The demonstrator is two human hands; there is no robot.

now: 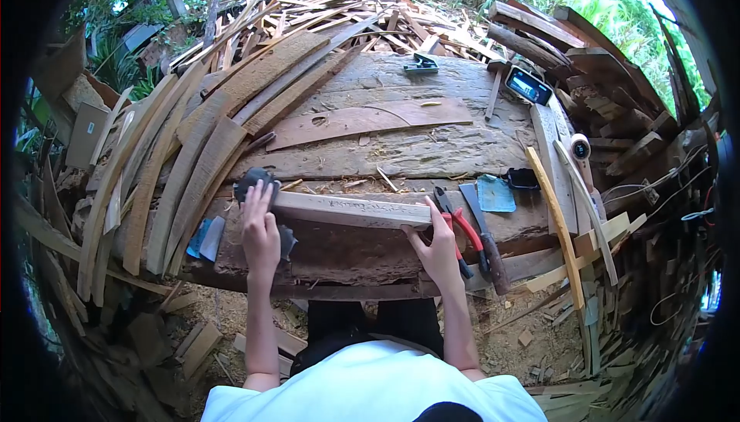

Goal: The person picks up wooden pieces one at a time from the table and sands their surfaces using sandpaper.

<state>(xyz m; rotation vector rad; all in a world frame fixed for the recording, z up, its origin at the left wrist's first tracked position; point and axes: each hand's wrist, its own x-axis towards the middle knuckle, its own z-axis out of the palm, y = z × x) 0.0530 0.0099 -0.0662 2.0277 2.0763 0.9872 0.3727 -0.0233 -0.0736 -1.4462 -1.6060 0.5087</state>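
Observation:
A wooden board [347,209] with dark marks along its face lies crosswise in front of me, above the bench's front part. At its right end my right hand [436,248] is closed, thumb and fingers gripping the wood. My left hand [260,233] is at the other end, its fingers bent over a dark grey sheet that looks like sandpaper [254,180]. Part of that sheet shows on both sides of the hand. Close to my right hand lie red-handled pliers [465,231] and a flat tool with a wooden handle [486,238], perhaps a chisel or file.
Long planks [177,160] are stacked on the left of the weathered bench [370,75]. A thin board [370,123], a hammer [494,90], a small plane-like tool [421,63], a phone [529,85] and a blue sheet [496,193] lie on it. Scrap wood [416,25] is heaped behind.

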